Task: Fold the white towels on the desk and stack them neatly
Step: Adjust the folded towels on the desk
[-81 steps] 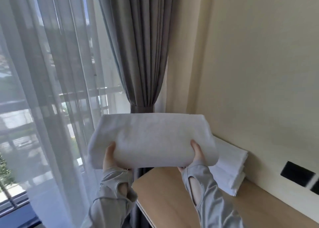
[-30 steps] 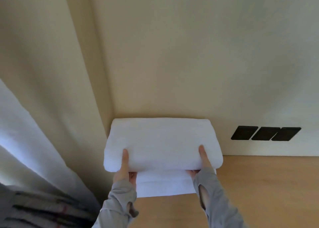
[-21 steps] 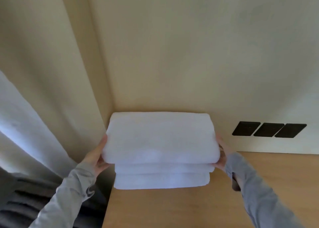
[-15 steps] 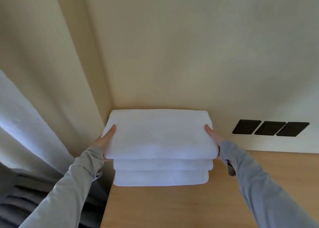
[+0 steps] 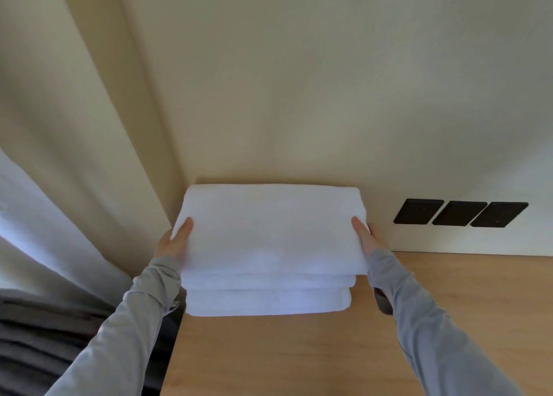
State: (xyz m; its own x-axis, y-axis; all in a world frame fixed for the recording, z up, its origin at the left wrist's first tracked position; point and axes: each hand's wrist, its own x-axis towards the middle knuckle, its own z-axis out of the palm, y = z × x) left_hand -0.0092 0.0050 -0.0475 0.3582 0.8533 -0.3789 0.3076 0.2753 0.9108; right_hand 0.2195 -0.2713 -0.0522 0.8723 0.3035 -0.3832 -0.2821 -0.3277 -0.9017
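Now: top towel (image 5: 269, 231) lies long axis left-right; left hand (image 5: 175, 244) and right hand (image 5: 367, 238) grip its short ends, thumbs on top, equally near.

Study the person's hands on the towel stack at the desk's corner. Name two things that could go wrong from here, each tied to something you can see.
1. The top towel hangs out past the two lower towels at its right end. If the left hand or the right hand loosens its grip unevenly, the towel may be dragged askew.
2. The stack sits right at the left edge of the desk; a sideways nudge could tip it off.
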